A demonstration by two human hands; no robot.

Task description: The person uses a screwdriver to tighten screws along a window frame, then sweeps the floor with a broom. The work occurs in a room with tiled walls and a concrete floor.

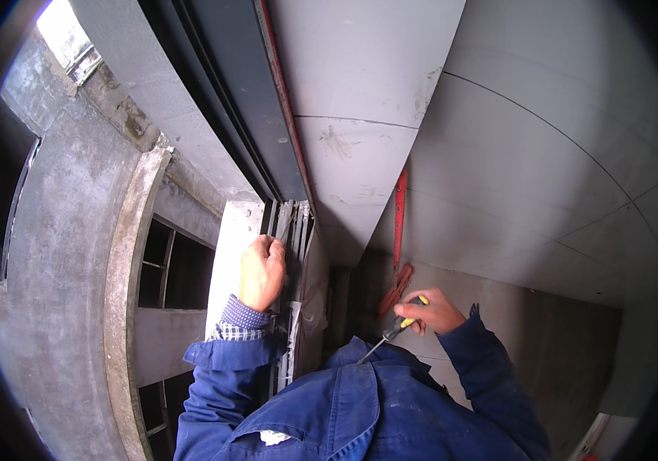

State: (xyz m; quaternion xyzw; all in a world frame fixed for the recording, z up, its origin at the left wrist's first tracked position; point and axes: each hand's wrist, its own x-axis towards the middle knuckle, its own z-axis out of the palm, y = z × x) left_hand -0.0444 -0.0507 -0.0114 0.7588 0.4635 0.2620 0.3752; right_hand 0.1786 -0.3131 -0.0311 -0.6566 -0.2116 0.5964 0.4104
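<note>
My right hand (435,311) is wrapped round the black and yellow handle of a screwdriver (397,329). The shaft points down and left, its tip in front of my blue jacket (329,415). Over at the left, my left hand (262,270) is closed with its knuckles up at the grey metal window track (295,238). Its fingertips are hidden, so what they hold, if anything, cannot be made out. The dark window frame (248,84) meets the track just beyond that hand.
A white ledge (229,242) lies left of the track, and concrete walls with dark openings (166,261) show outside. Pale panels (360,154) line the wall beside the frame. A red long-handled tool (400,223) leans at the wall behind my right hand.
</note>
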